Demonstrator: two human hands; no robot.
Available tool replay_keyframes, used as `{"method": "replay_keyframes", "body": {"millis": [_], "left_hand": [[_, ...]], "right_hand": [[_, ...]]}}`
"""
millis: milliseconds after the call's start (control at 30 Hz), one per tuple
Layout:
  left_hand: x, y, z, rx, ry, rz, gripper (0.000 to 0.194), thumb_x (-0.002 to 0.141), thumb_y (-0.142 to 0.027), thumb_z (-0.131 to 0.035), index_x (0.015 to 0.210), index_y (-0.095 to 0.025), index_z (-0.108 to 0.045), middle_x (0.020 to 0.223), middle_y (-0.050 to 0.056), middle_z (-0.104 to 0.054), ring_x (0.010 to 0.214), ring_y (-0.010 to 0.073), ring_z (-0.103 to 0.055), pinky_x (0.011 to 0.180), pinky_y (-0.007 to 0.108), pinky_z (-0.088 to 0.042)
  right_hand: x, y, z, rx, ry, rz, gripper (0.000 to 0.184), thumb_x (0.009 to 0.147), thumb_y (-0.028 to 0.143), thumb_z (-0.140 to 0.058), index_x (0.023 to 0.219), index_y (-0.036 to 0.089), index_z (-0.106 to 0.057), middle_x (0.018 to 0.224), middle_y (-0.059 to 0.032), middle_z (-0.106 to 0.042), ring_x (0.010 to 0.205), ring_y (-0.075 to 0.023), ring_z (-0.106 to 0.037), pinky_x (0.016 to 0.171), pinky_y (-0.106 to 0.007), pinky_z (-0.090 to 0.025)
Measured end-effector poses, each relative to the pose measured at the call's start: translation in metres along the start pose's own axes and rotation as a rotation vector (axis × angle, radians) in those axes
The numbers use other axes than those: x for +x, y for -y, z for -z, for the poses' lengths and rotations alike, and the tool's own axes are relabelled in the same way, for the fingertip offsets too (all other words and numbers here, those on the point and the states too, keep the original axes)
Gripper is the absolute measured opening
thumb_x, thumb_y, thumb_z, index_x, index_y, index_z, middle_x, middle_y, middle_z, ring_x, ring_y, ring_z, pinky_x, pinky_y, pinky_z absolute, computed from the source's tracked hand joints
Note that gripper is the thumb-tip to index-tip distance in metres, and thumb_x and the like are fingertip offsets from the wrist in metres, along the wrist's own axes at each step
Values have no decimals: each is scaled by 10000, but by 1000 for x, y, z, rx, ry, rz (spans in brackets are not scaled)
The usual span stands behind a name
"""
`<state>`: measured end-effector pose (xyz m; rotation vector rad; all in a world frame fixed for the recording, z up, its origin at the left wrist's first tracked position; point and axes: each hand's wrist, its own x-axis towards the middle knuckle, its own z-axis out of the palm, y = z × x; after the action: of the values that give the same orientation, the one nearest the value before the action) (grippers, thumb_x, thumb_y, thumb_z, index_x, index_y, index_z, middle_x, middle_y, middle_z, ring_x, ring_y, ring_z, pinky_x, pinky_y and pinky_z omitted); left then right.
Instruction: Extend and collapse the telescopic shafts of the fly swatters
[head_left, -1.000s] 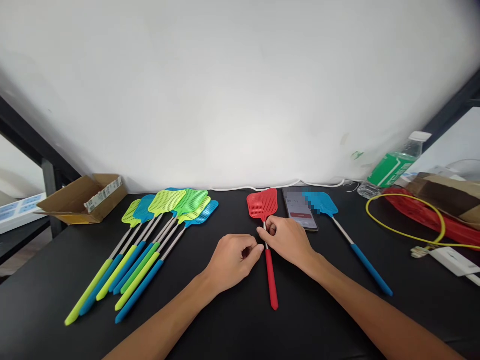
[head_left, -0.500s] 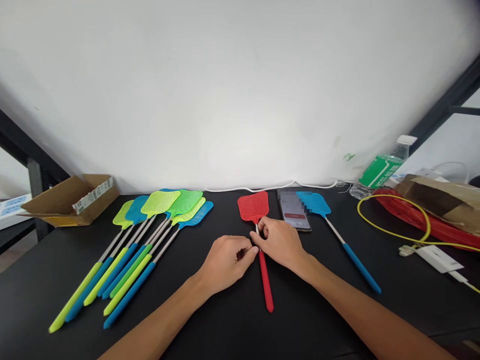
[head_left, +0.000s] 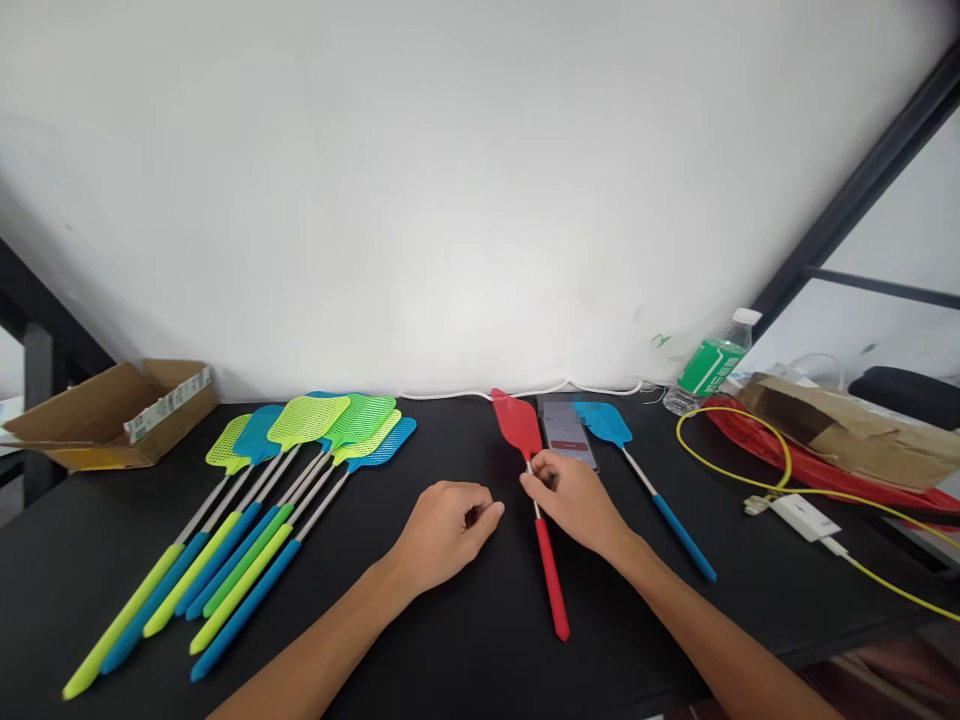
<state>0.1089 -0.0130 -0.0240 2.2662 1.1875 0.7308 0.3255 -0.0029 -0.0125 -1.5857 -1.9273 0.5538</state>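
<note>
My right hand [head_left: 566, 500] grips the thin metal shaft of a red plastic fly swatter [head_left: 516, 425] just below its mesh head. The head is twisted and tilted, showing narrowly and pointing to the far left, while the red handle lies toward me. My left hand [head_left: 446, 535] rests on the black table [head_left: 480, 640] to the left of the swatter, fingers curled, holding nothing and not touching the shaft. A blue fly swatter [head_left: 607, 423] lies to the right of my right hand, its head beside a phone [head_left: 564, 430] with a blurred screen.
Several green and blue fly swatters [head_left: 300, 425] lie side by side at the left, with an open cardboard box [head_left: 112, 420] behind them. At the far right are a green-labelled water bottle [head_left: 712, 360], a yellow cable [head_left: 731, 440], a red bag [head_left: 787, 460] and a brown paper package [head_left: 847, 430].
The red swatter's head has turned onto its edge and swung left. My left hand has come away from the shaft. The view has also shifted, so the table's objects sit further left and lower.
</note>
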Motion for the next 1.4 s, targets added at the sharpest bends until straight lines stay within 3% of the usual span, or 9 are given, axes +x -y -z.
{"method": "replay_keyframes", "body": {"millis": [167, 333, 433, 833, 1233, 1400], "left_hand": [[-1, 2, -1, 20, 6, -8, 387, 979, -351, -459, 637, -184, -390, 615, -34, -485, 583, 115, -413, 614, 286, -284], [0, 3, -2, 37, 20, -12, 390, 977, -369, -462, 636, -184, -421, 625, -27, -509, 589, 121, -428, 622, 297, -277], [0, 3, -1, 41, 23, -19, 392, 979, -371, -456, 636, -184, -421, 627, -25, -511, 589, 122, -428, 619, 298, -273], [0, 2, 0, 66, 29, -19, 400, 977, -400, -450, 637, -188, -436, 631, -16, -531, 595, 133, -446, 617, 294, -277], [-1, 4, -1, 63, 18, -54, 415, 978, -389, -447, 617, -185, -462, 622, -7, -554, 576, 130, -460, 619, 301, -300], [-1, 4, -1, 72, 21, -56, 412, 977, -384, -455, 614, -188, -465, 625, -6, -561, 573, 134, -459, 625, 302, -306]], "right_hand": [[-19, -45, 44, 2, -109, -99, 294, 918, 478, -538, 846, 215, -648, 734, -26, -709, 663, -209, -641, 636, -305, -434], [-19, -88, 97, -247, -234, -250, 323, 889, 514, -554, 823, 222, -677, 772, -41, -741, 723, -244, -680, 683, -328, -442], [-15, -97, 111, -368, -208, -292, 323, 882, 523, -565, 834, 235, -705, 841, -41, -760, 810, -255, -700, 678, -320, -433], [-22, -86, 77, -599, -141, -308, 351, 922, 502, -542, 1179, 289, -647, 1192, -58, -678, 1009, -284, -677, 726, -340, -449], [-12, -125, 98, -647, -173, -345, 344, 964, 401, -502, 1212, 232, -670, 1165, -89, -700, 1058, -295, -673, 795, -357, -473], [-13, -126, 94, -640, -188, -223, 371, 963, 430, -497, 1184, 207, -694, 1216, -102, -691, 1074, -297, -659, 885, -386, -482]]}}
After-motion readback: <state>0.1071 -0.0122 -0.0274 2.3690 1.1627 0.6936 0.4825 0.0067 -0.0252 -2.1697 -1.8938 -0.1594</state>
